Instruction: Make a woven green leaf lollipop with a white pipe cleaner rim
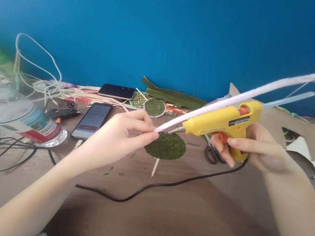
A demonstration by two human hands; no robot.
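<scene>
Between the thumb and fingers of my left hand [124, 140] is pinched the end of a pale lilac pipe cleaner [226, 101], which runs up and off to the right. My right hand [262, 150] grips a yellow hot glue gun [219, 122], fingers by its orange trigger. The gun's metal nozzle points left, close to the pinched end; whether it touches cannot be told. A clear glue stick [292, 99] sticks out of the gun's back. Just below the nozzle is a round woven green leaf disc [167, 146] with a pale stick [155, 167] at its lower edge.
A plastic bottle [33, 126] lies at the left beside black cables. Two phones [91, 121] and more leaf discs [154, 107] lie farther back. Scissors [211, 152] are behind the gun's black cord [146, 188]. Cut cardboard [302, 129] fills the right, before a blue wall.
</scene>
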